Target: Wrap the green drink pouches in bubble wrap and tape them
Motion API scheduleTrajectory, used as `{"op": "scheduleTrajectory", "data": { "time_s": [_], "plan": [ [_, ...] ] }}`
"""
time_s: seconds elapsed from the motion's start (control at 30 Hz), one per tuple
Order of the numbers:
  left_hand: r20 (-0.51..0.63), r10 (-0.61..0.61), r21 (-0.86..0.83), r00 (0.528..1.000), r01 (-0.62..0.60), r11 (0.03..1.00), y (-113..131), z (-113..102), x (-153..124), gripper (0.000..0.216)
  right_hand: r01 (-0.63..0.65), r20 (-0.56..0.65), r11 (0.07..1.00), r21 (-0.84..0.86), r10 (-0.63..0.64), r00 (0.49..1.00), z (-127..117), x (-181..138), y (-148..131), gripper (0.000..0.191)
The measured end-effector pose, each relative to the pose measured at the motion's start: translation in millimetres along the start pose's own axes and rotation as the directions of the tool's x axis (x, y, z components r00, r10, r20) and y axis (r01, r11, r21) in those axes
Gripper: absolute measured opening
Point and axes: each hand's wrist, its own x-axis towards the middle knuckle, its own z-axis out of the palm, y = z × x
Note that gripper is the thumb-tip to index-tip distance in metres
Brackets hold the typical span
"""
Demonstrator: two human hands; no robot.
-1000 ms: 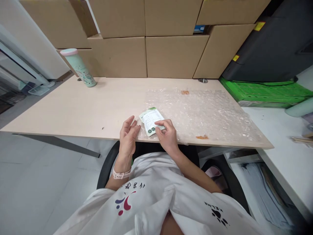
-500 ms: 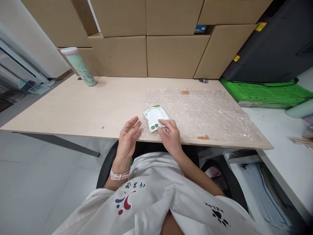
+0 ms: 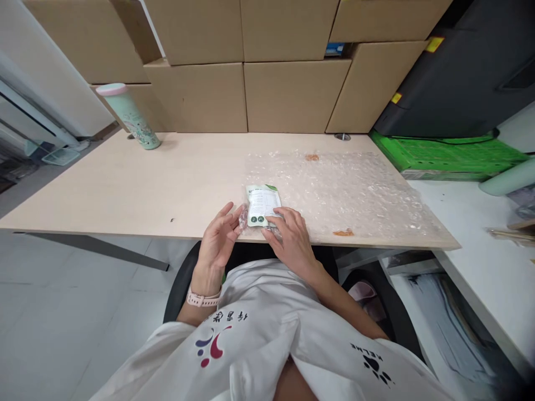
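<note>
A small white and green packet [image 3: 263, 203] with printed text lies flat on the left end of a sheet of clear bubble wrap [image 3: 334, 189]. My right hand [image 3: 292, 239] rests over the packet's lower right corner, fingers stretched out and touching it. To the left of the packet, my left hand [image 3: 219, 236] is raised palm inward with its fingers apart. Its fingertips are beside the wrap's left edge, which curls up there; whether they touch it I cannot tell. A pink watch strap circles my left wrist.
Stacked cardboard boxes [image 3: 296, 97] line the back of the wooden table [image 3: 188, 178]. A mint-green tumbler [image 3: 136, 122] stands at the back left. On the right are a green crate-like object [image 3: 451, 156] under a dark case [image 3: 455, 83], and a white side desk [image 3: 468, 223].
The packet has turned to lie straighter and moved slightly toward me. My right hand has flattened more over its corner. My left hand has barely moved.
</note>
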Motion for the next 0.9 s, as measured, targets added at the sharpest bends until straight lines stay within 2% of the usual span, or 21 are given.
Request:
{"op": "scheduleTrajectory", "data": {
  "time_s": [0.07,0.17,0.23,0.3,0.37,0.43,0.53,0.63,0.7,0.77,0.83,0.9],
  "plan": [
    [0.076,0.035,0.035,0.996,-0.038,0.999,-0.8,7.8,-5.7,0.048,0.006,0.029,0.997,0.073,-0.008,1.0,-1.1,-1.3,4.0,0.033],
    [0.229,0.182,0.111,0.956,-0.211,0.971,-7.9,25.4,-13.9,0.055,0.007,0.07,0.987,0.161,-0.018,0.997,-9.8,-4.3,9.9,0.04],
    [0.39,0.283,0.169,0.876,-0.37,0.914,-16.5,40.8,-15.8,0.059,0.011,0.098,0.981,0.194,-0.031,0.995,-19.6,-7.6,14.9,0.041],
    [0.581,0.307,0.249,0.754,-0.524,0.815,-27.9,58.1,-13.5,0.062,0.02,0.15,0.982,0.189,-0.049,0.988,-30.3,-12.6,21.7,0.036],
    [0.735,0.233,0.356,0.637,-0.655,0.667,-41.8,75.4,-8.2,0.063,0.024,0.205,0.992,0.122,-0.049,0.978,-40.9,-19.5,30.5,0.029],
    [0.805,0.133,0.466,0.578,-0.754,0.463,-56.7,90.0,-1.9,0.059,0.02,0.238,1.0,0.01,-0.022,0.971,-51.9,-27.8,40.2,0.029],
    [0.813,0.075,0.551,0.577,-0.805,0.22,-76.0,102.0,4.6,0.054,0.023,0.284,0.998,-0.053,-0.007,0.959,-73.3,-41.4,52.4,0.03],
    [0.831,0.08,0.542,0.55,-0.834,0.101,-86.9,101.8,7.7,0.048,-0.004,0.274,1.0,0.016,0.0,0.962,-99.8,-52.5,57.5,0.024],
    [0.857,0.072,0.506,0.509,-0.86,0.057,-90.2,98.9,10.1,0.043,-0.092,0.169,0.995,0.041,0.084,0.982,-113.6,-54.9,57.2,0.022],
    [0.876,0.058,0.477,0.478,-0.878,0.028,-91.4,96.9,13.2,0.04,-0.162,0.006,0.984,0.077,0.162,0.987,-118.3,-51.8,56.3,0.022],
    [0.884,0.044,0.466,0.466,-0.885,0.016,-90.5,96.6,15.5,0.04,-0.134,-0.105,0.983,0.127,0.148,0.983,-112.3,-44.0,56.3,0.024],
    [0.887,0.036,0.46,0.461,-0.887,0.032,-87.6,96.2,15.4,0.038,-0.063,-0.097,0.984,0.167,0.08,0.992,-98.9,-34.7,58.0,0.03]
  ]
}}
